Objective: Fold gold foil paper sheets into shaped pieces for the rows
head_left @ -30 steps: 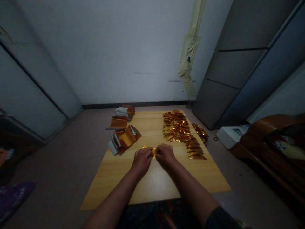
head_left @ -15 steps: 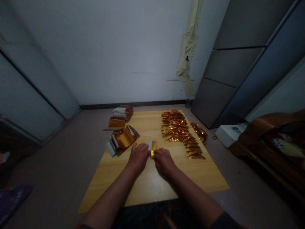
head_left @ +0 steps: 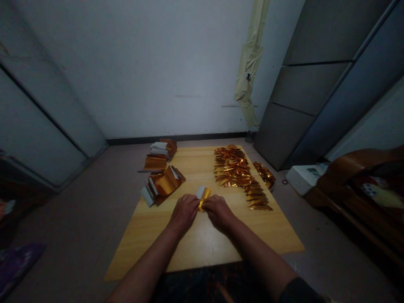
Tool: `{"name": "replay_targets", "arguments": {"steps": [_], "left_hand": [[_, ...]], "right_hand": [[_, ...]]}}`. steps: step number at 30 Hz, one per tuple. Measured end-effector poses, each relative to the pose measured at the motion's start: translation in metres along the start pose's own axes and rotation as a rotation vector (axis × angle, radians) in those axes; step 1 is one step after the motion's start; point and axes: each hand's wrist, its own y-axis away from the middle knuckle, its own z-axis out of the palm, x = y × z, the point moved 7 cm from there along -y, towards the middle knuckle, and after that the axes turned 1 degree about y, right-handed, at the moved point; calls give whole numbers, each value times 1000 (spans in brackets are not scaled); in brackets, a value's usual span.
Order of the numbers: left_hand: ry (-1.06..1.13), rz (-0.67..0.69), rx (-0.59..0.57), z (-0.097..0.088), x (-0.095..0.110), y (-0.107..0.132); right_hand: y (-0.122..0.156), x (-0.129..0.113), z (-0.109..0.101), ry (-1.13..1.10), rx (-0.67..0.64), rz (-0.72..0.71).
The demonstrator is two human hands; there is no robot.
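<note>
So from the head camera, the gold paper (head_left: 205,193) is the thing that's changed: a second ago it was mostly tucked between the hands with just gold showing, half a second ago its far end stood pretty straight with a greyish-white part beside it, and now that end leans toward 1 o'clock. It's near the middle of the tabletop (head_left: 202,248). Both grips are closed on it, left hand (head_left: 184,210) pinching from 9 o'clock, right hand (head_left: 218,209) from 3 o'clock, wrists about where they were half a second back. The loose sheets (head_left: 166,183) at 10 o'clock and folded pieces (head_left: 233,166) between 1 and 2 o'clock look unmoved. As for writing, nope, nothing legible: the white box (head_left: 303,181) near 3 o'clock has a dark patch (head_left: 313,172), too small to read, and the purple bag (head_left: 22,265) past 8 o'clock has blurry pale marks.
</note>
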Motion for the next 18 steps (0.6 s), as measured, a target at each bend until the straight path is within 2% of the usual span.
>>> {"name": "replay_targets", "arguments": {"steps": [4,11,18], "left_hand": [[51,17,-1,0,1,4],[70,-3,-85,-6,0,2],[72,29,-45,-1,-3,0]], "right_hand": [[-2,4,0,-4,-13,-29],[-10,15,-4,-23,17,-141],[-15,17,-5,-56,30,-128]]}}
